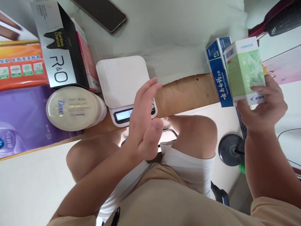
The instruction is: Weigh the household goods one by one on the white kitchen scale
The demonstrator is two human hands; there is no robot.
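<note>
My right hand (264,105) grips the near end of a green and white box (244,69) between thumb and fingers. Close along that box's left side stands a blue toothpaste box (220,77); whether the two touch, I cannot tell. My left hand (147,122) holds nothing; its fingers are stretched out, in front of the right edge of a white kitchen scale (123,80). The bare platform of the scale faces up. Its lit display (122,116) is partly covered by my left hand, so the reading is not fully visible.
Left of the scale are a Dove tub (72,108), a black and silver box (56,47), a pink box (86,56), an orange pack (22,67) and a purple pack (30,122). A phone (101,14) lies at the back. My knees are under the table's front edge.
</note>
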